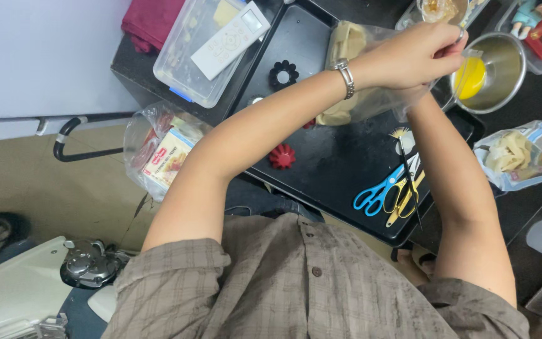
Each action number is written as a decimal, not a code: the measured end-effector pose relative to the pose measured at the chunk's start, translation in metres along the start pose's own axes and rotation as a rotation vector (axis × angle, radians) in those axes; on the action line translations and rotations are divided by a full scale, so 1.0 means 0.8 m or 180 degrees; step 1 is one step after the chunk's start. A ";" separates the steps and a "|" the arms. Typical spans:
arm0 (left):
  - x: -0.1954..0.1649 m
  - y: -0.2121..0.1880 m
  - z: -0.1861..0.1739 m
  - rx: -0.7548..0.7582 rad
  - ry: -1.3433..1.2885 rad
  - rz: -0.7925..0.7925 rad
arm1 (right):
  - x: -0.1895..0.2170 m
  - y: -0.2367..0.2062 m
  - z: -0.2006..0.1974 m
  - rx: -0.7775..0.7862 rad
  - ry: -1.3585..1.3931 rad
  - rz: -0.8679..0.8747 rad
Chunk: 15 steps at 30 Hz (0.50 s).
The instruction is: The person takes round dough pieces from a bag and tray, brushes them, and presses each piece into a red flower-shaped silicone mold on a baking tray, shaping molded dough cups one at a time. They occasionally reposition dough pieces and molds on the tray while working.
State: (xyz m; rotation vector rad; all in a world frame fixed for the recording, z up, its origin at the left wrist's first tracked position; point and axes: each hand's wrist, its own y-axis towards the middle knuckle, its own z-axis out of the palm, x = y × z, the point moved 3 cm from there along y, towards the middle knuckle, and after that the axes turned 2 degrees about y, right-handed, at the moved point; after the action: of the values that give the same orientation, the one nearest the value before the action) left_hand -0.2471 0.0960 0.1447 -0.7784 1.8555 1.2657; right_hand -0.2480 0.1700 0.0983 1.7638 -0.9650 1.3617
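My left hand (412, 56), with a metal bracelet on its wrist, grips the top of a clear plastic bag (362, 75) that holds pale dough-like material. It holds the bag over a black tray (321, 157). My right hand (418, 94) lies mostly hidden under the left hand and the bag; it appears to hold the bag from below. Just right of both hands stands a metal bowl (500, 66) with something yellow inside.
On the tray lie a red fluted mould (282, 156), a black fluted mould (283, 74), blue scissors (377, 191), yellow scissors and a brush. A clear box with a white remote (230, 41) sits at the back left. A bag of pale pieces (522, 154) lies at right.
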 end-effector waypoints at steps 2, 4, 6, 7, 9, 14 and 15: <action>0.006 -0.002 -0.007 -0.0169 0.0003 0.0124 | -0.006 0.000 -0.012 -0.0091 0.0061 -0.0019; 0.011 -0.006 -0.009 -0.0280 0.0001 0.0172 | -0.013 -0.001 -0.020 -0.0105 0.0053 -0.0017; 0.013 -0.007 -0.008 -0.0340 -0.0011 0.0146 | -0.018 -0.005 -0.023 -0.0083 -0.0014 -0.0024; 0.013 -0.008 -0.007 -0.0303 0.0005 0.0116 | -0.021 -0.009 -0.023 -0.0068 -0.0044 -0.0017; 0.012 -0.010 -0.004 -0.0230 0.0044 0.0044 | -0.022 -0.018 -0.019 0.0046 -0.0128 -0.0023; 0.004 -0.018 0.007 -0.0025 0.0017 0.0020 | -0.020 -0.040 -0.002 0.0678 -0.0409 0.0214; 0.002 -0.020 0.007 -0.0021 0.0103 0.0094 | -0.021 -0.042 0.001 0.0837 -0.0451 0.0274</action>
State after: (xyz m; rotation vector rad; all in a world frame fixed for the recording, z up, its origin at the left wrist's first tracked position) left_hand -0.2334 0.0962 0.1340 -0.7820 1.8959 1.2852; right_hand -0.2211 0.1876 0.0792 2.0588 -0.9828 1.4892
